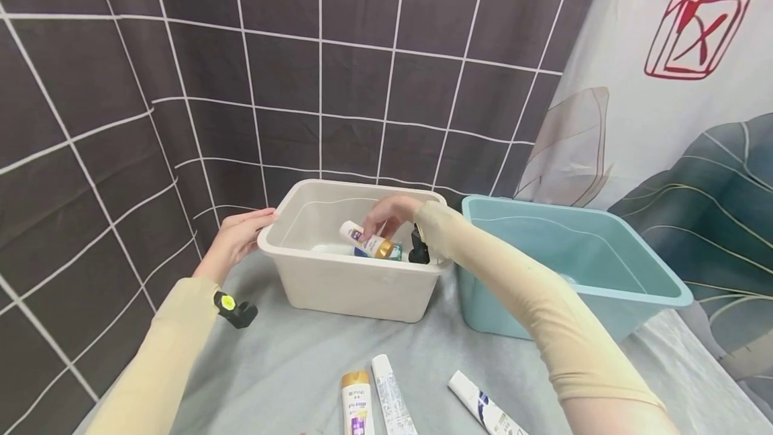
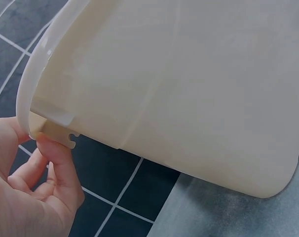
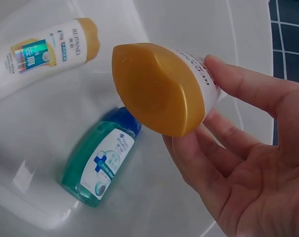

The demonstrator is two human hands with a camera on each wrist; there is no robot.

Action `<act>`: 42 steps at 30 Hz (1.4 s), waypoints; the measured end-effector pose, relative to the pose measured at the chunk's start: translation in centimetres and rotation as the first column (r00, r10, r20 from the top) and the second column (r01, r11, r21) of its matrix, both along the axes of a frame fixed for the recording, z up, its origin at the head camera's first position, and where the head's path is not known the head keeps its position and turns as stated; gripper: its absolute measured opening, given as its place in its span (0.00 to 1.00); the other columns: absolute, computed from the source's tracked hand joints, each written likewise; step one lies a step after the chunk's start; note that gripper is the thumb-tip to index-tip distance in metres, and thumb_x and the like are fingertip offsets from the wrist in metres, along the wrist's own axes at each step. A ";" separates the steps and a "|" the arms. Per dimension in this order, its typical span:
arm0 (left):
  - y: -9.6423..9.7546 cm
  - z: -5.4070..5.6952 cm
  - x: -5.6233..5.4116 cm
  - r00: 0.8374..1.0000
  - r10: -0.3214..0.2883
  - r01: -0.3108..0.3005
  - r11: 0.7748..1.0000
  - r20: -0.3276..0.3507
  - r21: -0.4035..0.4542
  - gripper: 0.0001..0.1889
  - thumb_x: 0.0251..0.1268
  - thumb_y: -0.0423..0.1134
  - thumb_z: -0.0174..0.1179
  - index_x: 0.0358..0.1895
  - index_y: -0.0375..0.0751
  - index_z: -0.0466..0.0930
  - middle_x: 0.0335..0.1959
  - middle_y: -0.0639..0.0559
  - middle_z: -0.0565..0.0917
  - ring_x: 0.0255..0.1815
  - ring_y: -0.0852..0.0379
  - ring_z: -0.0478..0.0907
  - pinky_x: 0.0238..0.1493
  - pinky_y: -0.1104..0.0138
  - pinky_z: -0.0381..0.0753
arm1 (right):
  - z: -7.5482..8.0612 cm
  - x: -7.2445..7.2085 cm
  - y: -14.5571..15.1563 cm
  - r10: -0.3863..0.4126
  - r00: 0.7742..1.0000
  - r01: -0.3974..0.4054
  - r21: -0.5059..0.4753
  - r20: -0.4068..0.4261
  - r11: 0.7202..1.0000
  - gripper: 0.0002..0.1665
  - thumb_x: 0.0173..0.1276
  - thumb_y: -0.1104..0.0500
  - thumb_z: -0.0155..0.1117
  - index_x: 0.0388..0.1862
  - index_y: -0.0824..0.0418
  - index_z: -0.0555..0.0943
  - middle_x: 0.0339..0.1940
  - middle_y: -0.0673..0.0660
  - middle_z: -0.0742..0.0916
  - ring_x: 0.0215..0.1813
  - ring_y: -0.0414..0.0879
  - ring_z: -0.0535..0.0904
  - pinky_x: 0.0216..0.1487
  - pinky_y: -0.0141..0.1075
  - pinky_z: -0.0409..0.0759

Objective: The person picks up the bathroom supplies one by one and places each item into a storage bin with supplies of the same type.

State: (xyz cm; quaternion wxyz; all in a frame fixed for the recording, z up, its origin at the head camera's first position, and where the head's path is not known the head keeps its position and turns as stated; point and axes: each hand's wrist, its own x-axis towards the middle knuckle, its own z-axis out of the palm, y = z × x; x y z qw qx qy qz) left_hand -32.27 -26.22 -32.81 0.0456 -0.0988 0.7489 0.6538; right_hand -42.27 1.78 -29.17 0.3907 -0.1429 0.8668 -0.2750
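Observation:
My right hand (image 1: 392,212) reaches into the off-white bin (image 1: 356,287) and grips a white shampoo bottle (image 1: 365,240) with a gold cap. The right wrist view shows this bottle tilted cap-first toward the camera, between thumb and fingers. Below it on the bin's floor lie a green bottle (image 3: 100,163) with a blue cap and another white bottle (image 3: 51,54) with a gold cap. At the bin's left end, my left hand (image 1: 238,237) holds the rim; up close, the thumb and fingers (image 2: 63,160) pinch its edge.
A teal bin (image 1: 501,301) stands right of the off-white one, under my right forearm. On the grey cloth in front lie a gold-capped white bottle (image 1: 357,405), a patterned tube (image 1: 392,395) and a white-and-blue tube (image 1: 486,405). A dark checked curtain (image 1: 356,79) hangs behind.

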 end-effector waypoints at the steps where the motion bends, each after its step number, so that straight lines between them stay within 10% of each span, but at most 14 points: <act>1: 0.0 0.0 0.0 1.000 -0.002 0.002 1.000 0.000 0.000 0.31 0.70 0.44 0.55 0.73 0.41 0.60 0.72 0.41 0.64 0.66 0.55 0.71 0.41 0.80 0.77 | -0.2 -0.1 0.0 0.007 1.000 -0.007 0.005 0.012 1.000 0.20 0.62 0.59 0.63 0.54 0.64 0.79 0.45 0.55 0.84 0.40 0.43 0.81 0.50 0.34 0.82; 10: -0.2 0.1 0.0 1.000 0.014 -0.013 0.999 -0.008 0.036 0.32 0.67 0.43 0.59 0.72 0.39 0.62 0.46 0.59 0.82 0.32 0.75 0.77 0.38 0.79 0.80 | -1.2 -0.3 -0.4 0.071 0.996 -0.073 0.029 0.056 0.997 0.16 0.64 0.62 0.61 0.51 0.63 0.79 0.41 0.52 0.83 0.38 0.42 0.80 0.47 0.32 0.82; 17: -0.1 0.0 0.0 1.000 0.008 -0.008 1.000 0.005 0.007 0.33 0.67 0.45 0.59 0.72 0.41 0.61 0.70 0.42 0.68 0.35 0.75 0.76 0.40 0.79 0.80 | -2.2 -0.3 -0.8 0.095 0.987 -0.103 0.060 0.128 0.993 0.15 0.64 0.64 0.61 0.50 0.63 0.80 0.43 0.52 0.84 0.40 0.43 0.80 0.45 0.32 0.82; 22: -0.1 0.1 0.1 1.000 0.006 -0.006 1.000 0.004 0.018 0.33 0.67 0.45 0.59 0.72 0.40 0.61 0.71 0.42 0.67 0.35 0.75 0.76 0.40 0.79 0.80 | -2.3 -0.3 -0.8 0.125 0.981 -0.138 0.083 0.151 0.987 0.25 0.64 0.65 0.59 0.61 0.61 0.76 0.53 0.54 0.83 0.43 0.44 0.81 0.47 0.32 0.81; 30: -0.2 0.1 0.1 1.000 0.008 -0.008 0.999 -0.005 0.049 0.33 0.66 0.43 0.61 0.72 0.38 0.61 0.42 0.63 0.81 0.32 0.75 0.78 0.38 0.78 0.81 | -2.6 0.1 -0.5 0.148 0.982 -0.161 0.106 0.117 0.981 0.27 0.60 0.67 0.60 0.61 0.60 0.76 0.62 0.54 0.79 0.39 0.43 0.82 0.53 0.39 0.81; 37: -0.1 0.1 0.3 1.000 0.011 -0.011 0.999 0.001 0.030 0.33 0.66 0.44 0.60 0.72 0.40 0.61 0.62 0.49 0.76 0.35 0.75 0.77 0.39 0.79 0.80 | -2.7 1.0 -0.7 0.275 0.947 -0.300 0.151 0.166 0.942 0.21 0.67 0.66 0.54 0.59 0.61 0.78 0.50 0.51 0.84 0.37 0.40 0.80 0.51 0.35 0.81; 42: -0.1 0.0 0.2 1.000 0.007 -0.007 0.999 -0.005 0.031 0.33 0.67 0.44 0.60 0.72 0.39 0.61 0.56 0.54 0.79 0.34 0.75 0.77 0.39 0.78 0.80 | -3.1 1.0 -1.2 0.286 0.929 -0.328 0.163 0.232 0.931 0.21 0.69 0.69 0.49 0.60 0.64 0.75 0.46 0.51 0.84 0.37 0.40 0.81 0.42 0.30 0.81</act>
